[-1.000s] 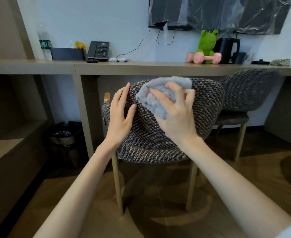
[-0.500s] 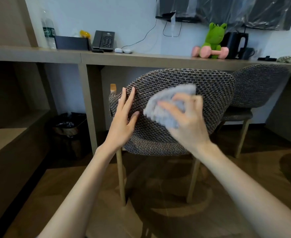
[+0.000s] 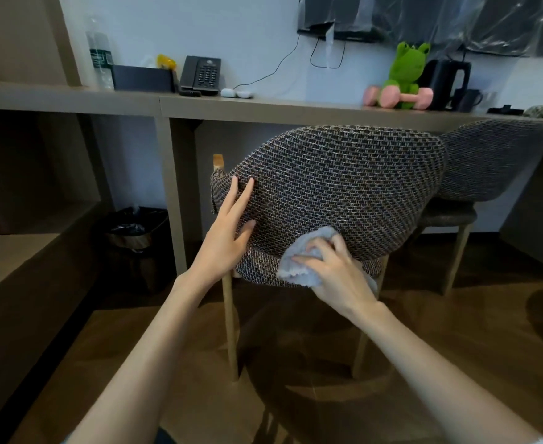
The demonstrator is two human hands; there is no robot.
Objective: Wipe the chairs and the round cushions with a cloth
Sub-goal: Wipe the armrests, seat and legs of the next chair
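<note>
A pale wall (image 3: 247,33) runs behind a long brown desk (image 3: 263,112). On the desk stand a water bottle (image 3: 100,56), a black telephone (image 3: 201,72), a green frog plush (image 3: 406,68) behind a pink dumbbell (image 3: 398,97), and a black kettle (image 3: 446,81). A dark screen wrapped in plastic (image 3: 440,17) hangs on the wall above. A lined bin (image 3: 132,232) sits under the desk beside low brown shelving (image 3: 23,251). The floor (image 3: 456,341) is dark wood.
</note>
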